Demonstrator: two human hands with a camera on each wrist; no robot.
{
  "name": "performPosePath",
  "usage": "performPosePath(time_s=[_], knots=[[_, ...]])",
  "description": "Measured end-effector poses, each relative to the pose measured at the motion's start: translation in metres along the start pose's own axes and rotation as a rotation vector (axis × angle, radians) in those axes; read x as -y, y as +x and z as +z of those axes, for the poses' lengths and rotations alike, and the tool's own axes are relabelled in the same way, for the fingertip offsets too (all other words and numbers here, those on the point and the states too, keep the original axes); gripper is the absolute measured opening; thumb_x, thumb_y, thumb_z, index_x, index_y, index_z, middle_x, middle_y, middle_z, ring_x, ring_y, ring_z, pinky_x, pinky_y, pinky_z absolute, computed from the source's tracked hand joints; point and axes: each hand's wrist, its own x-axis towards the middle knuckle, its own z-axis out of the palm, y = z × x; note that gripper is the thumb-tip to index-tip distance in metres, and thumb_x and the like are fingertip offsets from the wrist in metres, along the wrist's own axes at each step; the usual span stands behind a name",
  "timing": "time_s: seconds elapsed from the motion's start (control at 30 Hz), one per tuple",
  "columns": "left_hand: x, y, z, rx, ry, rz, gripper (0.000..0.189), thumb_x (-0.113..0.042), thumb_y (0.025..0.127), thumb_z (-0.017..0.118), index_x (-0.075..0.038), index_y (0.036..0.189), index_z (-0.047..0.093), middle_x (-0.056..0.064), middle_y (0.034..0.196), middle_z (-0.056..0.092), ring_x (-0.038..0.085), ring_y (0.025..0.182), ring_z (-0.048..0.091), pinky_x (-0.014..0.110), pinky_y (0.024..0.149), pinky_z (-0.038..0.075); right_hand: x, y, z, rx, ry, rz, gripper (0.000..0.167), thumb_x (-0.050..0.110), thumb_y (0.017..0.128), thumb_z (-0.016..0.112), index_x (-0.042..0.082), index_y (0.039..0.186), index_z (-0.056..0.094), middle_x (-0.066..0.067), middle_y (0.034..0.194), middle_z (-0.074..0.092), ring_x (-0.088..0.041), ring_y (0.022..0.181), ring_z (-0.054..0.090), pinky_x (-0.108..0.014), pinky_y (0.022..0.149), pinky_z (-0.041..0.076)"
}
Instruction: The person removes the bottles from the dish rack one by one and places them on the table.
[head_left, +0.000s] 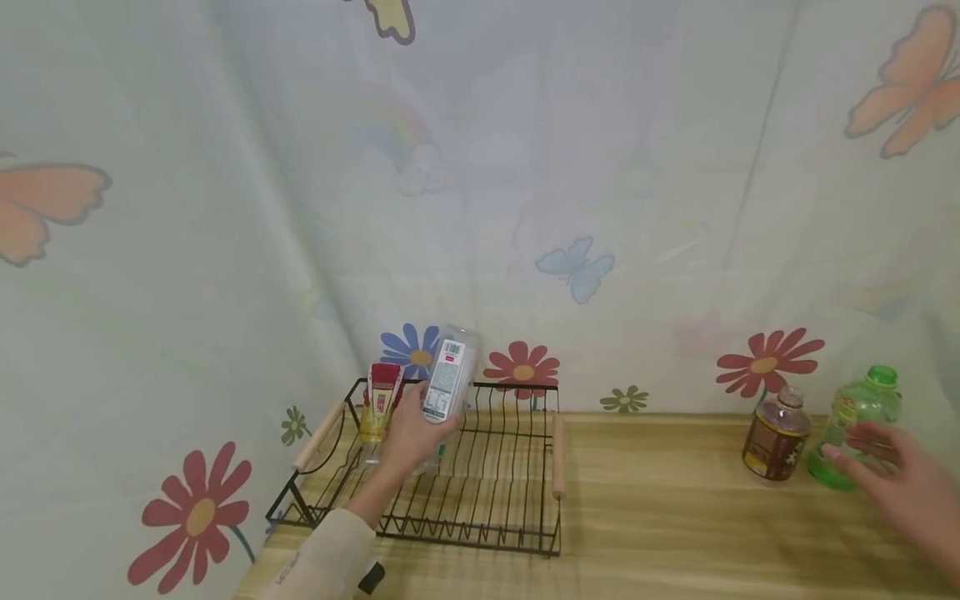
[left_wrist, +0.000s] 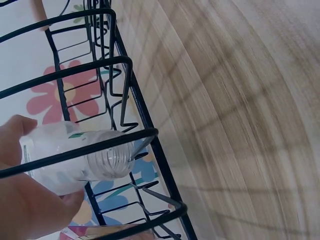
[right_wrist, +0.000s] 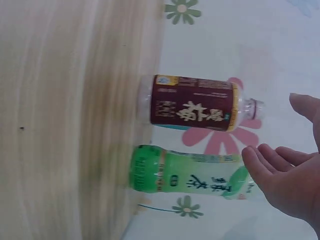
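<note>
My left hand (head_left: 411, 432) grips a clear plastic bottle (head_left: 452, 371) with a white barcode label, held bottom up over a black wire rack (head_left: 525, 546). In the left wrist view, the bottle's ridged clear neck (left_wrist: 111, 159) points down among the wires. A bottle with a red and yellow label (head_left: 382, 400) stands in the rack just left of that hand. At the far right, my right hand (head_left: 896, 475) is beside a green plastic bottle (head_left: 873, 398), its fingers loosely bent and holding nothing. A bottle with a dark brown label (right_wrist: 192, 102) stands upright next to the green one.
The rack has wooden handles (head_left: 558, 458) at both ends and rests on a wood-grain table (head_left: 645, 508). A curtain (head_left: 660, 208) printed with flowers and butterflies hangs right behind the table and along the left. A small black object (head_left: 371, 577) shows by my left sleeve.
</note>
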Motion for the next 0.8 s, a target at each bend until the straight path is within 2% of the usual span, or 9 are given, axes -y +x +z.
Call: performPosePath(time_s=[0.1, 0.13, 0.17, 0.27, 0.33, 0.4, 0.5, 0.63, 0.8], knots=[[0.000, -0.002, 0.002, 0.006, 0.019, 0.033, 0.090, -0.032, 0.082, 0.091, -0.008, 0.156, 0.044, 0.009, 0.135, 0.057, 0.026, 0.106, 0.064, 0.043, 0.084, 0.059, 0.007, -0.006, -0.002, -0.047, -0.012, -0.042, 0.080, 0.036, 0.110, 0.058, -0.018, 0.157, 0.021, -0.050, 0.145, 0.037, -0.068, 0.130, 0.037, -0.069, 0.110, 0.036], [0.000, -0.002, 0.002, 0.001, 0.030, 0.048, 0.090, -0.031, 0.082, 0.091, -0.007, 0.156, 0.045, 0.010, 0.135, 0.057, 0.027, 0.106, 0.064, 0.042, 0.084, 0.059, 0.010, -0.007, -0.002, -0.061, -0.019, -0.059, 0.080, 0.036, 0.110, 0.060, -0.016, 0.158, 0.024, -0.048, 0.144, 0.039, -0.067, 0.129, 0.039, -0.056, 0.113, 0.042], [-0.001, -0.003, 0.002, -0.002, 0.044, 0.063, 0.091, -0.030, 0.082, 0.091, -0.006, 0.155, 0.045, 0.011, 0.134, 0.056, 0.027, 0.105, 0.064, 0.042, 0.083, 0.059, 0.014, -0.008, -0.003, -0.067, -0.025, -0.068, 0.079, 0.036, 0.109, 0.061, -0.015, 0.158, 0.026, -0.047, 0.144, 0.041, -0.066, 0.128, 0.041, -0.055, 0.110, 0.045], [-0.004, -0.004, 0.002, -0.001, 0.066, 0.102, 0.091, -0.028, 0.081, 0.091, -0.005, 0.156, 0.044, 0.013, 0.134, 0.056, 0.026, 0.103, 0.063, 0.040, 0.080, 0.059, 0.029, -0.009, -0.007, -0.077, -0.039, -0.103, 0.077, 0.036, 0.108, 0.064, -0.013, 0.157, 0.032, -0.045, 0.141, 0.047, -0.065, 0.122, 0.049, -0.030, 0.090, 0.059], [-0.008, -0.005, 0.001, 0.009, 0.065, 0.126, 0.092, -0.027, 0.080, 0.091, -0.005, 0.156, 0.044, 0.013, 0.134, 0.056, 0.026, 0.102, 0.063, 0.039, 0.079, 0.059, 0.040, -0.009, -0.008, -0.084, -0.059, -0.142, 0.074, 0.035, 0.106, 0.067, -0.013, 0.155, 0.037, -0.043, 0.138, 0.051, -0.062, 0.117, 0.053, -0.010, 0.070, 0.052], [-0.013, -0.006, 0.000, 0.029, 0.049, 0.151, 0.092, -0.025, 0.080, 0.091, -0.005, 0.156, 0.044, 0.011, 0.133, 0.056, 0.024, 0.103, 0.063, 0.038, 0.080, 0.059, 0.053, -0.010, -0.009, -0.088, -0.074, -0.193, 0.069, 0.033, 0.105, 0.070, -0.012, 0.151, 0.044, -0.040, 0.135, 0.056, -0.057, 0.113, 0.055, -0.004, 0.062, 0.043], [-0.023, -0.009, -0.002, 0.062, 0.045, 0.195, 0.090, -0.027, 0.080, 0.091, -0.007, 0.155, 0.045, 0.007, 0.132, 0.056, 0.022, 0.106, 0.061, 0.039, 0.085, 0.059, 0.071, -0.012, -0.010, -0.085, -0.060, -0.281, 0.062, 0.027, 0.102, 0.074, -0.009, 0.146, 0.050, -0.036, 0.132, 0.060, -0.017, 0.113, 0.063, 0.002, 0.069, 0.039], [-0.040, -0.015, -0.003, 0.105, 0.121, 0.277, 0.089, -0.026, 0.079, 0.091, -0.013, 0.155, 0.047, 0.001, 0.135, 0.055, 0.019, 0.108, 0.060, 0.038, 0.086, 0.059, 0.089, -0.013, -0.006, -0.076, -0.009, -0.404, 0.057, 0.018, 0.096, 0.082, -0.003, 0.142, 0.057, -0.030, 0.128, 0.065, 0.026, 0.102, 0.043, 0.001, 0.072, 0.043], [-0.064, -0.023, -0.004, 0.152, 0.274, 0.405, 0.085, -0.029, 0.080, 0.090, -0.019, 0.154, 0.050, -0.002, 0.137, 0.057, 0.015, 0.108, 0.058, 0.034, 0.086, 0.056, 0.107, -0.013, 0.009, -0.063, -0.036, -0.536, 0.064, 0.019, 0.085, 0.091, 0.006, 0.140, 0.062, -0.018, 0.127, 0.068, 0.021, 0.099, 0.053, 0.001, 0.078, 0.042]])
